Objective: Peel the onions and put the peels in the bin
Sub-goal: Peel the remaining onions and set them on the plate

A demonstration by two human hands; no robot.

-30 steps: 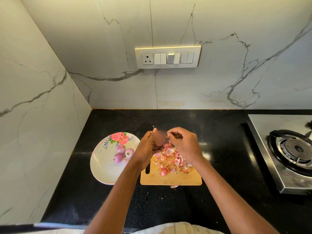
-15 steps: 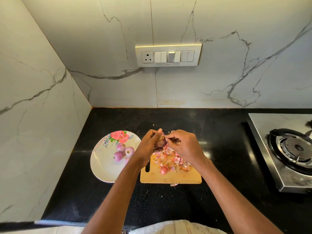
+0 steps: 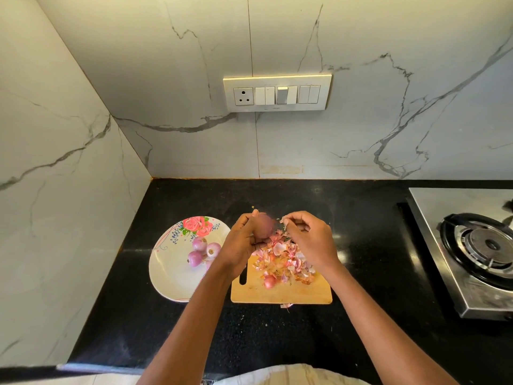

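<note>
My left hand (image 3: 241,243) grips a small pinkish onion (image 3: 263,225) above the far left corner of the wooden cutting board (image 3: 294,291). A little to its right, my right hand (image 3: 308,240) pinches a thin strip of peel (image 3: 283,219) between thumb and fingertips, just clear of that onion. A heap of pink and tan peels (image 3: 283,259) lies on the board, with one small unpeeled onion (image 3: 269,281) at its near edge. Three peeled onions (image 3: 204,250) sit on the floral plate (image 3: 169,276) left of the board. No bin is in view.
A stray peel (image 3: 286,305) lies on the black counter (image 3: 277,337) at the board's near edge. A steel gas stove (image 3: 477,245) stands at the right. Marble walls close off the back and left, with a switch panel (image 3: 277,92) on the back wall.
My right hand has drawn away to the right from the onion with a strip of peel pinched in it. My left hand keeps holding the onion over the board.
</note>
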